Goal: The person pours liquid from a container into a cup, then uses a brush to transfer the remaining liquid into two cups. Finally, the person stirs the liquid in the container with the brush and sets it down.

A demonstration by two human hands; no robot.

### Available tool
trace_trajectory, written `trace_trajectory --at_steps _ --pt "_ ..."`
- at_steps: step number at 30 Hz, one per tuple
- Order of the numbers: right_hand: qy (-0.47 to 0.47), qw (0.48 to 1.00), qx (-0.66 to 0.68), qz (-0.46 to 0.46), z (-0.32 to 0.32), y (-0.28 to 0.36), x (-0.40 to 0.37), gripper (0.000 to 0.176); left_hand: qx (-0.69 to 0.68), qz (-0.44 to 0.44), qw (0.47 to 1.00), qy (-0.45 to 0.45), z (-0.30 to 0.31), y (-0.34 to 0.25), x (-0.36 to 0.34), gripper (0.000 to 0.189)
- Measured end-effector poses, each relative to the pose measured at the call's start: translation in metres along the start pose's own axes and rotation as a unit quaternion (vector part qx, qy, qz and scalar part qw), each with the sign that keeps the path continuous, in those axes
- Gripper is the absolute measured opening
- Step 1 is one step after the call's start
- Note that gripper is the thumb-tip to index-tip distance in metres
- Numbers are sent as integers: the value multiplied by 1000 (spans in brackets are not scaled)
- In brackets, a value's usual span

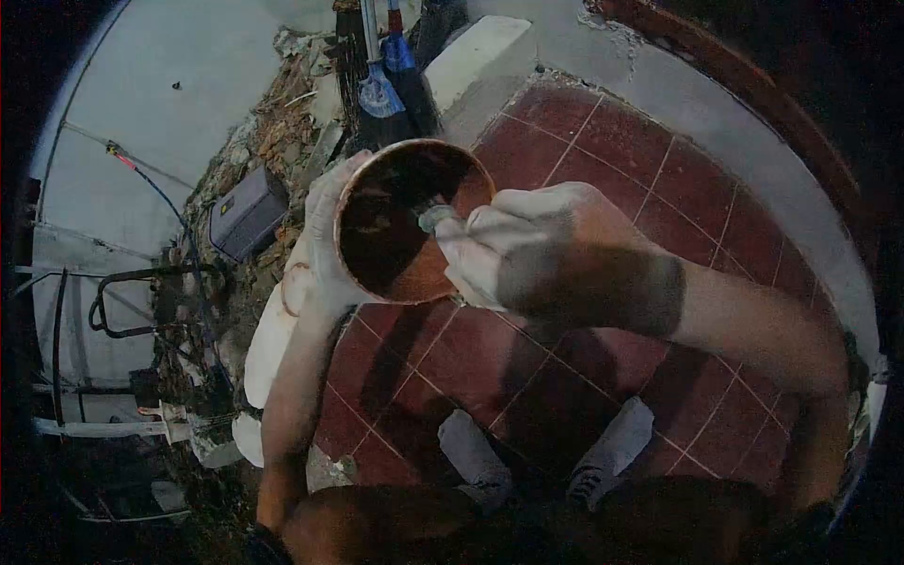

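Note:
A round, reddish-brown pot (pixel 424 278) is held up with its mouth facing me; its inside is dark at the upper left. My left hand (pixel 327 221) grips the pot's left side, the fingers wrapped behind the wall and partly hidden. With fingers curled in a pinch, my right hand (pixel 518 245) reaches over the pot's right rim. A small grey-green piece (pixel 436 217) sticks out from those fingertips into the mouth of the pot; I cannot tell what it is.
Red floor tiles (pixel 612 141) lie below, with my two shoes (pixel 612 443) on them. At left, a purple-grey box (pixel 249 214) sits on rubble (pixel 273 122). Blue-headed brushes (pixel 380 92) stand at the back beside a pale block (pixel 480 61). A dark metal frame (pixel 141 275) is farther left.

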State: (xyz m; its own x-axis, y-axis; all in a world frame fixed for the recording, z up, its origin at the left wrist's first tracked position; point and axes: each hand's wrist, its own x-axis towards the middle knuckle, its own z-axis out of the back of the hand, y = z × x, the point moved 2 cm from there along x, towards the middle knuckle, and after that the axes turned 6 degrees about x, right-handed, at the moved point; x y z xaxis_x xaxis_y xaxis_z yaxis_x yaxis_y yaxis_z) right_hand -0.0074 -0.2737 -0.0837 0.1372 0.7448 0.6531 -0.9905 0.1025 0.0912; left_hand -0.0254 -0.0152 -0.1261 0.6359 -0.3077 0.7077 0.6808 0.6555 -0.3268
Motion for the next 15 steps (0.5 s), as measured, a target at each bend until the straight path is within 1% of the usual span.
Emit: trace_trajectory --at_steps 1,2,4,5,7,8,10,11,13,14,15 --pt "-4 999 35 -16 -2 1 -1 8 2 -17 1000 -18 0 2 -2 78" --pt "-4 999 35 -16 0 3 -1 8 2 -17 1000 -18 0 5 -5 78" --pt "-14 993 98 -58 4 4 -1 10 67 -12 998 -17 2 11 -11 93" --pt "-14 993 98 -57 7 4 0 10 68 -12 998 -16 4 11 -11 93" --pt "-5 993 107 -55 13 4 0 12 46 35 998 29 8 10 -8 81" --pt "-4 993 108 -55 14 3 1 12 45 36 998 29 5 6 -3 81" --pt "-36 998 40 -43 16 3 4 14 117 -100 986 -70 -1 -9 7 61" --pt "-36 998 40 -41 12 -1 4 14 119 -100 985 -71 -2 -10 5 61" --pt "-87 996 3 14 3 -6 3 30 80 -71 987 -118 -5 -8 -3 53" --pt "-86 996 2 14 4 -4 4 30 80 -71 987 -118 -3 -5 -5 53" --pt "-57 998 8 -2 5 -2 5 30 106 -52 989 -88 1 -1 -8 58"
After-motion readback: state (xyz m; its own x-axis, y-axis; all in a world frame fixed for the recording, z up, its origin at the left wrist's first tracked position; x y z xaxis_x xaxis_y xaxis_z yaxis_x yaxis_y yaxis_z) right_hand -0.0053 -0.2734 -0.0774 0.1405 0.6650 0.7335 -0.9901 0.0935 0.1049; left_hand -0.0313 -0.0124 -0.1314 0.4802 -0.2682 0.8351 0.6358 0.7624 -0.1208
